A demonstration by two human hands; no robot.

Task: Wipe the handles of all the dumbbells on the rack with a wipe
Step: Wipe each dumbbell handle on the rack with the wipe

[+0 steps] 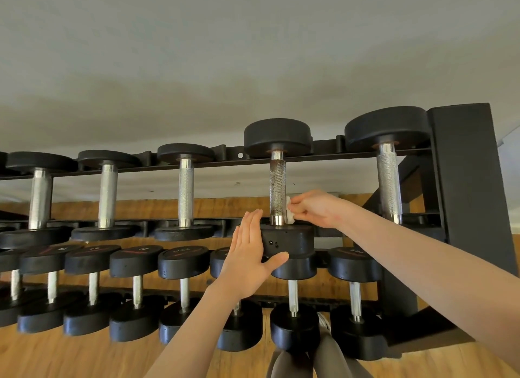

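A black two-tier rack [472, 180] holds rows of black dumbbells with knurled metal handles. On the upper tier, second from the right, stands a dumbbell with a darker, rusty handle [277, 192]. My right hand [312, 209] pinches a small white wipe [289, 213] against the lower right side of that handle. My left hand [250, 254] lies flat with fingers apart against the near head [292, 241] of the same dumbbell, thumb under its front edge. Other upper-tier handles [185, 192] gleam silver.
The lower tier carries several smaller dumbbells [183, 261] directly below my hands. The rack's thick black upright stands at the right. A wooden floor [56, 355] lies beneath, a pale wall behind. Grey trouser legs [329, 358] show at the bottom.
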